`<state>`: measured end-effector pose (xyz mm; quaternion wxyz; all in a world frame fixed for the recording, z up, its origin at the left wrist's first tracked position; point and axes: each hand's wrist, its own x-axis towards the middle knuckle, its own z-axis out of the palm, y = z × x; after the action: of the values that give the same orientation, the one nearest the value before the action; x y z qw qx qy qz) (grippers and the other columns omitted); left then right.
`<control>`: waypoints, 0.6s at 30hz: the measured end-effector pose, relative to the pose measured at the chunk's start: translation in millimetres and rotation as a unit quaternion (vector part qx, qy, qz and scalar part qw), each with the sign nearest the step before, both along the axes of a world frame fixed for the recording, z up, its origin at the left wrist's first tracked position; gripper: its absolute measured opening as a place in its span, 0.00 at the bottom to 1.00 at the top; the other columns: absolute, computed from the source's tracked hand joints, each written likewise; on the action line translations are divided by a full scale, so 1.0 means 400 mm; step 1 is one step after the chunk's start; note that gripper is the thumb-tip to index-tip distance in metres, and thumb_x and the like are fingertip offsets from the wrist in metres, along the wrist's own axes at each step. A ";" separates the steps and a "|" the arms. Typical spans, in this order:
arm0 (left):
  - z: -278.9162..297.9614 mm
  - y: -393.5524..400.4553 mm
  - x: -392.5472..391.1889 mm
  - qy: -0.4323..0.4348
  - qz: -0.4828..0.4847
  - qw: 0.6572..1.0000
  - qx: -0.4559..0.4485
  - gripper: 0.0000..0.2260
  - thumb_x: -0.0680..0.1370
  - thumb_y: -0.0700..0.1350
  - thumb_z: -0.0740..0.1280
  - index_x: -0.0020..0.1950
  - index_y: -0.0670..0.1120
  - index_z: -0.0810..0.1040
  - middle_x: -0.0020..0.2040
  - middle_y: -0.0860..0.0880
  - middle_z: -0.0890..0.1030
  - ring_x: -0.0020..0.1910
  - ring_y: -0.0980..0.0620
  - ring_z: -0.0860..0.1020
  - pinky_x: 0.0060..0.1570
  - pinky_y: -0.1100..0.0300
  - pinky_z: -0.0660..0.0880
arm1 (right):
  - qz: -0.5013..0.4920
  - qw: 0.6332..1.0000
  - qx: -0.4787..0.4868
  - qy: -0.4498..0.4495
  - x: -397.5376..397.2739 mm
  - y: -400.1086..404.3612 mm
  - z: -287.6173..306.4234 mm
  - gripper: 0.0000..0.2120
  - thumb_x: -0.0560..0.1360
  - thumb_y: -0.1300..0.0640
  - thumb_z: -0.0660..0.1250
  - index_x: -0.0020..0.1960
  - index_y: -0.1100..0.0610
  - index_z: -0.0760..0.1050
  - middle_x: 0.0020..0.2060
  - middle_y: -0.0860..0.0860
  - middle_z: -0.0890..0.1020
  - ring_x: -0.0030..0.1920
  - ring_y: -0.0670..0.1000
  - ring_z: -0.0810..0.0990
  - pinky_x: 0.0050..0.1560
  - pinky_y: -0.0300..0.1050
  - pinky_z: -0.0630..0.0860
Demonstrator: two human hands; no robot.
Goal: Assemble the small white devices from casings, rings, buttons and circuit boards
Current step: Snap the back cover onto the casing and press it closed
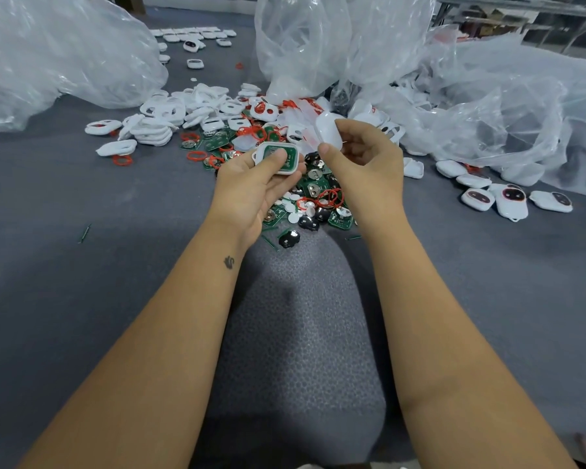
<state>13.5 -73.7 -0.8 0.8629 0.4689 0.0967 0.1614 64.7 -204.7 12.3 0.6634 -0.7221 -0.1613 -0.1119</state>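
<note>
A: Two hands up over the pile. The left hand (251,184) pinches one open casing (275,158), thumb pressed on the green board (278,154) seated inside it.

B: And the right hand (362,157)?

A: Fingers curled round one white cover (329,128), held just beside the casing, not touching it.

B: Counts on the mat (82,265)?

A: Three finished devices (511,198) lie in a row at right, dark windows up. Beyond them four plain white shells (454,169), though plastic may hide more. Three big clear bags (65,52) at the back.

B: The heap itself?

A: Too tangled to count. Red rings (197,155), green boards, white buttons (291,208), black discs (289,239), all overlapping, and the hands cover its middle.

B: Far end?

A: Rows of white parts (193,33), too small to tell what. The right bag is cut off at the frame edge.
</note>
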 end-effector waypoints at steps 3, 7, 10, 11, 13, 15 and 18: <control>0.001 0.000 0.001 -0.001 0.005 1.000 0.003 0.05 0.80 0.35 0.64 0.50 0.37 0.79 0.43 0.42 0.85 0.44 0.49 0.85 0.41 0.64 0.80 | 0.007 1.000 -0.024 -0.009 -0.002 0.003 -0.001 0.14 0.71 0.61 0.74 0.56 0.56 0.80 0.51 0.52 0.82 0.51 0.52 0.81 0.55 0.48 0.78; -0.003 0.001 0.003 0.003 0.008 1.000 0.007 0.04 0.79 0.34 0.65 0.49 0.37 0.80 0.42 0.43 0.85 0.43 0.49 0.85 0.41 0.64 0.80 | 0.018 0.998 -0.047 -0.022 -0.006 0.008 -0.005 0.14 0.70 0.61 0.75 0.54 0.52 0.79 0.52 0.53 0.82 0.52 0.51 0.80 0.57 0.49 0.78; -0.002 0.001 0.004 0.004 0.013 1.000 0.008 0.05 0.80 0.37 0.65 0.48 0.39 0.80 0.40 0.45 0.86 0.43 0.49 0.85 0.43 0.61 0.81 | 0.025 0.997 -0.058 -0.038 -0.007 0.012 -0.008 0.15 0.70 0.61 0.75 0.56 0.55 0.79 0.52 0.54 0.81 0.52 0.50 0.80 0.57 0.45 0.77; 0.000 0.001 0.004 0.004 0.012 1.000 -0.001 0.06 0.81 0.39 0.64 0.48 0.39 0.79 0.40 0.45 0.86 0.44 0.48 0.85 0.44 0.59 0.81 | 0.028 0.996 -0.067 -0.046 -0.008 0.012 -0.009 0.16 0.70 0.62 0.75 0.57 0.57 0.79 0.51 0.54 0.81 0.52 0.50 0.79 0.57 0.43 0.76; 0.001 0.003 0.003 0.007 -0.002 0.999 -0.034 0.11 0.83 0.46 0.61 0.51 0.39 0.78 0.42 0.44 0.86 0.46 0.46 0.85 0.46 0.55 0.82 | 0.035 0.993 -0.098 -0.063 -0.010 0.014 -0.011 0.16 0.70 0.62 0.74 0.57 0.58 0.79 0.51 0.52 0.80 0.51 0.47 0.78 0.55 0.38 0.75; 0.002 0.006 0.003 0.024 -0.018 0.999 -0.046 0.17 0.84 0.51 0.57 0.55 0.39 0.77 0.43 0.43 0.86 0.48 0.46 0.84 0.47 0.54 0.82 | 0.048 0.985 -0.139 -0.089 -0.012 0.015 -0.014 0.16 0.69 0.63 0.73 0.57 0.58 0.79 0.51 0.51 0.79 0.51 0.47 0.78 0.55 0.36 0.73; 0.003 0.007 0.005 0.048 -0.034 0.998 -0.024 0.22 0.84 0.54 0.53 0.55 0.39 0.78 0.46 0.42 0.85 0.50 0.45 0.84 0.46 0.55 0.82 | 0.065 0.972 -0.188 -0.124 -0.014 0.016 -0.019 0.17 0.68 0.64 0.73 0.56 0.57 0.79 0.50 0.49 0.77 0.50 0.44 0.75 0.53 0.28 0.68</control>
<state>15.4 -70.8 0.3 0.8733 0.4584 0.1254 0.1070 59.0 -198.2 4.6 0.4963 -0.8023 -0.3070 -0.1253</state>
